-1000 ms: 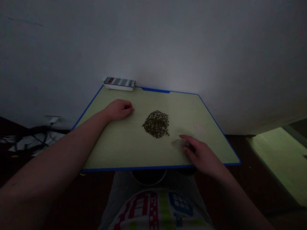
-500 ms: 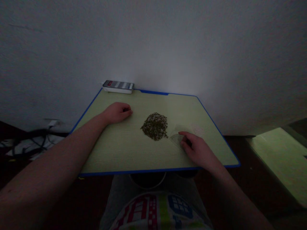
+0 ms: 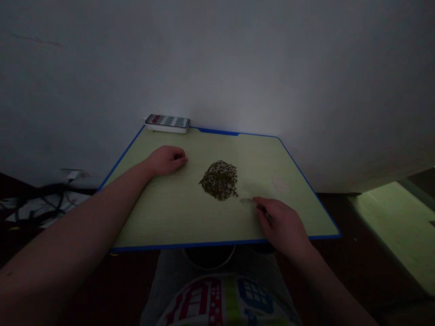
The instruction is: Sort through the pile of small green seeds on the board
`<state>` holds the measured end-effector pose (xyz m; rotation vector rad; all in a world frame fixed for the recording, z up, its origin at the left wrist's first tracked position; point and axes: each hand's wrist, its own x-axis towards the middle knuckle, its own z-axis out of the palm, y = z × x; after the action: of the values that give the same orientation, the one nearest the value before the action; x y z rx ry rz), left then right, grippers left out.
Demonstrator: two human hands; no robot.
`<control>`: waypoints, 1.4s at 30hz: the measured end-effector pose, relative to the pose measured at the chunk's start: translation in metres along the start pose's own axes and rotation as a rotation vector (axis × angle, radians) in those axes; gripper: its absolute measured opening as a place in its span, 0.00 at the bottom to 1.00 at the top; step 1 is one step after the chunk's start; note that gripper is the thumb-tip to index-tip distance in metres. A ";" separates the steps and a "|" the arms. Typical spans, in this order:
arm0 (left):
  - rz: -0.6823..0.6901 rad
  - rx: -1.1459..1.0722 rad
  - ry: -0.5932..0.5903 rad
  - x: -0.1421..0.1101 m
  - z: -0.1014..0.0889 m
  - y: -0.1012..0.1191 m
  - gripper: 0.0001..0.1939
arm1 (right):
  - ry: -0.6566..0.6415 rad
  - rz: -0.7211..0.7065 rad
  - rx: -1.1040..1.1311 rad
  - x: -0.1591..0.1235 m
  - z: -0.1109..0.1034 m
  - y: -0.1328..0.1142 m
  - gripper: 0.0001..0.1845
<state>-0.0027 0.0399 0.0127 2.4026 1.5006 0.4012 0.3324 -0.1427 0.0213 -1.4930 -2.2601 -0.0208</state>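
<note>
A pile of small dark greenish-brown grains [image 3: 220, 180], perhaps mung beans, lies mid-table. My left hand [image 3: 168, 160] rests to the left of the pile, fingers curled in a loose fist with nothing seen in it. To the pile's lower right, my right hand [image 3: 279, 222] pinches a thin clear protractor [image 3: 246, 202] between thumb and fingers. The protractor looks tilted, its outline faint, with its free edge toward the pile and a small gap between them. Part of it is hidden by my fingers.
A phone [image 3: 168, 121] lies on a white box at the table's back left corner. The pale table [image 3: 176, 217] has a blue rim and stands against a wall [image 3: 231, 68]. A faint pinkish patch [image 3: 280, 184] is right of the pile. Cables [image 3: 50, 199] lie at the lower left.
My right hand has moved slightly toward me and tilted the protractor, which now shows as a narrower shape. My left hand and the pile look the same.
</note>
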 end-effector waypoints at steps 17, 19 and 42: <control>0.010 -0.019 0.006 0.000 0.001 -0.001 0.18 | 0.023 -0.213 -0.099 -0.005 0.012 0.019 0.10; 0.013 -0.021 0.006 0.000 0.001 -0.002 0.18 | 0.022 -0.214 -0.092 -0.001 0.013 0.018 0.10; 0.017 0.005 -0.005 -0.001 -0.001 0.000 0.19 | -0.070 -0.124 0.013 0.034 0.007 0.022 0.13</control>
<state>-0.0036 0.0395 0.0135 2.4197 1.4811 0.3951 0.3381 -0.1018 0.0230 -1.3653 -2.4011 0.0098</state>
